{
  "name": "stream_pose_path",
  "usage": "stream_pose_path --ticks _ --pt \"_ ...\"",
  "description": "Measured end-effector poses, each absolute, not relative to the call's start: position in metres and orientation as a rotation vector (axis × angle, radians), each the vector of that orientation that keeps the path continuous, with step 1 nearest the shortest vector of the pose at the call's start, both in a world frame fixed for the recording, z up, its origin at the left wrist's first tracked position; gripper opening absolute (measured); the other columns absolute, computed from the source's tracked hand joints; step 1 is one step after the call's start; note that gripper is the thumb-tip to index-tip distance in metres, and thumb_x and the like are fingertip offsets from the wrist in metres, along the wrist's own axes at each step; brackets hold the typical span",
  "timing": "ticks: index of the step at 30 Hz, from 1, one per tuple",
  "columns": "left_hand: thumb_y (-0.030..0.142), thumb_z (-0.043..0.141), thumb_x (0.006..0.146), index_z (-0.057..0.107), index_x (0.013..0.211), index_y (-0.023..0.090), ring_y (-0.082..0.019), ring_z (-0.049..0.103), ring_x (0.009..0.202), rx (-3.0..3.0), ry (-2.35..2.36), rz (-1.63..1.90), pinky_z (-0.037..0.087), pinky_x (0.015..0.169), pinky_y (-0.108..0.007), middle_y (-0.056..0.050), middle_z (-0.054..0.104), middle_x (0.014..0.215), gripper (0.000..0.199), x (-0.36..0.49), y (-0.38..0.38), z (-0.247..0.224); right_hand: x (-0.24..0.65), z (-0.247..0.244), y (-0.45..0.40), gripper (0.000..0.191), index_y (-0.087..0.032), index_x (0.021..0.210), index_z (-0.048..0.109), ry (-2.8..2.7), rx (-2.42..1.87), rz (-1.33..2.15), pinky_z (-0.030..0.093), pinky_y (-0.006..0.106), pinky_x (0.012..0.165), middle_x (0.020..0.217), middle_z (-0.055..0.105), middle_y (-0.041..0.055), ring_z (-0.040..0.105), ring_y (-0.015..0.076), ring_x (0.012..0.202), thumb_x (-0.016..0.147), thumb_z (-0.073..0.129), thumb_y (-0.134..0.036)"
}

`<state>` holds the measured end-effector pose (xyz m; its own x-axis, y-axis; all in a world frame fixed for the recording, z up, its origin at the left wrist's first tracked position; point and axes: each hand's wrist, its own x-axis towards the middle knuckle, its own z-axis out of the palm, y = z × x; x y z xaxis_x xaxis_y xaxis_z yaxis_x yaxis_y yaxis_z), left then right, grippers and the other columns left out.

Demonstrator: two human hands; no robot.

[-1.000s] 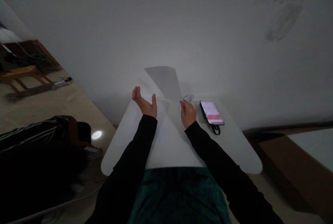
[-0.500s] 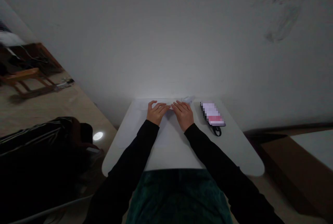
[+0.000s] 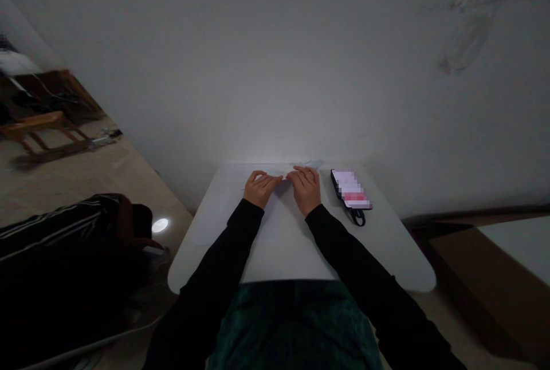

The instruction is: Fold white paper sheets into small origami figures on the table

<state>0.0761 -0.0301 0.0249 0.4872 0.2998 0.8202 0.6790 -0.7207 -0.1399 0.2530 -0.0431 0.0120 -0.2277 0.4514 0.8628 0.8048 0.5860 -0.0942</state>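
Head view: left hand [image 3: 260, 189], right hand [image 3: 306, 188] still on paper [image 3: 232, 212]

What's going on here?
A person has their left hand and right hand side by side on a sheet of white paper, at its far edge, which looks folded over. It lies on a white table. A phone lies just right of the right hand.

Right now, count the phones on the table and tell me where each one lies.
1. A smartphone lies flat near the far right edge of the white table, just beyond the person's right hand. No others show.
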Motion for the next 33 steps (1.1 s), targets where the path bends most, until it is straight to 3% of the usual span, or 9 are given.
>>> stream_pose_path --ticks 7,20,33 --pt "0.023 0.047 0.091 0.067 0.086 0.022 -0.012 0.065 0.068 -2.279 -0.973 -1.121 0.043 0.077 -0.032 -0.001 0.071 0.073 0.021 0.081 -0.029 0.022 0.247 0.011 -0.046 0.015 -0.021 0.091 0.063 -1.792 -1.092 -0.443 0.022 0.042 0.098 0.106 0.068 0.0059 0.050 0.0226 0.119 0.091 0.048 -0.019" --pt "0.015 0.046 0.090 0.066 0.086 0.023 -0.011 0.065 0.070 -2.261 -0.915 -1.125 0.040 0.084 -0.033 0.002 0.072 0.076 0.021 0.087 -0.035 0.024 0.246 0.007 -0.047 0.010 -0.021 0.087 0.064 -1.789 -1.004 -0.404 0.020 0.042 0.094 0.088 0.071 0.0019 0.055 0.0234 0.111 0.086 0.054 -0.021" --pt "0.017 0.045 0.091 0.066 0.088 0.023 -0.012 0.065 0.072 -2.294 -0.935 -1.134 0.038 0.087 -0.036 0.001 0.071 0.077 0.022 0.087 -0.037 0.025 0.245 0.013 -0.051 0.006 -0.023 0.081 0.066 -1.696 -1.030 -0.360 0.018 0.043 0.094 0.081 0.071 -0.0002 0.056 0.0247 0.108 0.081 0.059 -0.023"
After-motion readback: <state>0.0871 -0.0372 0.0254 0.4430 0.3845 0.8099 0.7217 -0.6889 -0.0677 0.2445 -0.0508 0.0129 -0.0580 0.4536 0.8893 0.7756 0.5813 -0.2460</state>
